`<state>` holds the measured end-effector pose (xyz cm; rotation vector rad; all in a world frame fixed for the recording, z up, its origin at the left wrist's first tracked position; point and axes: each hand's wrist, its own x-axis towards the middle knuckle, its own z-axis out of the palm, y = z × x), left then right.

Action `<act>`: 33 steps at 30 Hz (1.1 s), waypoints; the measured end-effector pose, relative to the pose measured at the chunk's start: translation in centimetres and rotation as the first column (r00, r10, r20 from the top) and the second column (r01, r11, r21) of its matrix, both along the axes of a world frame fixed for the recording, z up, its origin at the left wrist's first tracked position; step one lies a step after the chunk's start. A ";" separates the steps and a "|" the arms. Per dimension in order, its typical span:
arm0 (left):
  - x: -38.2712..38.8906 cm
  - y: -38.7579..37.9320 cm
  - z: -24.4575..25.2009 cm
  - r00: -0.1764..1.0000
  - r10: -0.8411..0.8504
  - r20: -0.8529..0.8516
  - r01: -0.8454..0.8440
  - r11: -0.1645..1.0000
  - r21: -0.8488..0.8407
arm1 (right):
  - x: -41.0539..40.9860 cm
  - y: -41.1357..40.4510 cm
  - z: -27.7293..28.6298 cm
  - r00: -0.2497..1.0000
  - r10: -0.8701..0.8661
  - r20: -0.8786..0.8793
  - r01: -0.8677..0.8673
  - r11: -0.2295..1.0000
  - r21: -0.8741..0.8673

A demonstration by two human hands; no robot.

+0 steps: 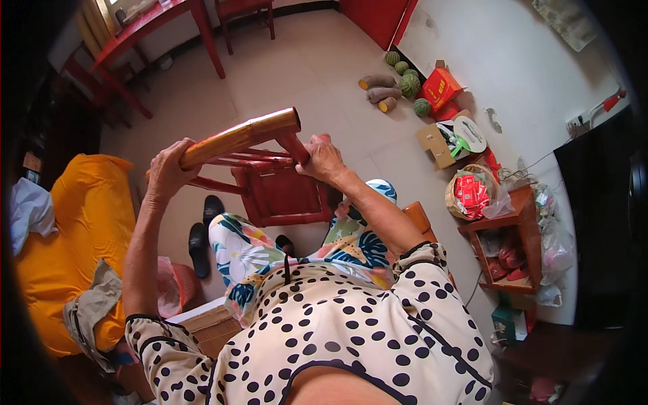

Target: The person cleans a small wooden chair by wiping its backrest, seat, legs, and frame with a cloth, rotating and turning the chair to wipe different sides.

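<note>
In front of me is a small red-painted chair, apparently bamboo and wood, with a worn yellow-brown top rail (pixel 243 136). My left hand (pixel 174 169) grips the left end of that rail. The fingers of my right hand (pixel 322 158) are wrapped around the red post (pixel 293 148) below the rail's other end. Farther down, the red panelled seat (pixel 286 192) lies between my knees and the rail, tilted in view. My right arm and hand hide some of the frame. Thin red back slats (pixel 248 156) show under the rail.
Black slippers (pixel 198 250) lie on the floor to my left, beside an orange-covered sofa (pixel 86 212). Watermelons (pixel 409 85), cut tubers (pixel 379 94), a red box (pixel 440 86) and a wicker basket (pixel 449 195) line the right wall. A red table (pixel 147 25) stands far left.
</note>
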<state>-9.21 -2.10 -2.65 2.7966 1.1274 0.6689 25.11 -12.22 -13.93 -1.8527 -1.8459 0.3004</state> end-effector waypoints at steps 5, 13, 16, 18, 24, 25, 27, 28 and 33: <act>1.6 2.8 0.1 0.988 0.084 -0.129 -0.063 0.986 0.157 | 0.4 -0.5 -1.4 0.986 0.079 -0.145 -0.070 0.995 0.070; 6.1 5.2 0.7 0.972 0.036 -0.231 0.029 0.962 0.271 | -0.9 -3.3 -4.6 0.973 0.051 -0.225 -0.020 0.990 0.139; 6.4 5.4 0.9 0.968 -0.029 -0.248 0.109 0.942 0.317 | -2.3 -4.3 -5.5 0.979 0.009 -0.204 0.029 0.983 0.182; 6.0 5.5 1.0 0.966 -0.069 -0.248 0.164 0.906 0.389 | -3.5 -4.7 -5.9 0.977 0.027 -0.210 0.011 0.984 0.178; 2.9 5.7 0.0 0.973 -0.075 -0.219 0.166 0.883 0.438 | -7.0 -5.4 -5.8 0.977 0.077 -0.197 -0.057 0.993 0.102; 2.4 5.2 0.0 0.971 -0.066 -0.229 0.162 0.888 0.431 | -7.5 -5.6 -5.7 0.974 0.086 -0.208 -0.067 0.993 0.097; 1.8 3.6 -0.1 0.975 0.013 -0.220 0.081 0.907 0.413 | -8.1 -6.4 -5.8 0.971 0.130 -0.198 -0.125 0.991 0.036; 1.5 3.1 -0.4 0.974 0.023 -0.226 0.073 0.910 0.408 | -8.4 -6.7 -6.1 0.969 0.140 -0.205 -0.136 0.990 0.032; 1.7 0.6 -0.8 0.970 0.109 -0.217 -0.025 0.934 0.356 | -9.3 -8.2 -7.2 0.963 0.199 -0.184 -0.212 0.976 -0.056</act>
